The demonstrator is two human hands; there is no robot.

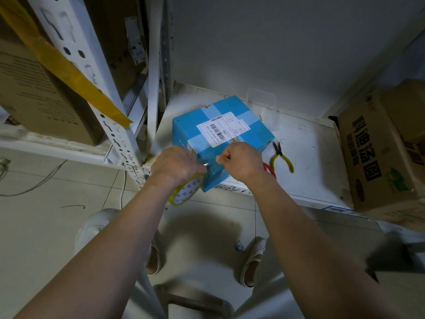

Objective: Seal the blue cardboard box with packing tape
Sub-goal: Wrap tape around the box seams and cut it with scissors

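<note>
Blue box (220, 139), one; tape roll (186, 192), one, gripped by left hand (176, 163); right hand (240, 158) fisted, contents unclear; pliers (282, 156), one

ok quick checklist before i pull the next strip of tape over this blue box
1. Tape roll in left hand: ok.
2. Right hand pinching the tape end: cannot tell, fist closed at the box's near edge.
3. Blue box flat on the shelf: ok, near corner at the shelf edge.
4. Top already taped both ways: ok.
5. Pliers clear of the box: ok.
6. Cutter within reach: cannot tell, only red handles show.
</note>
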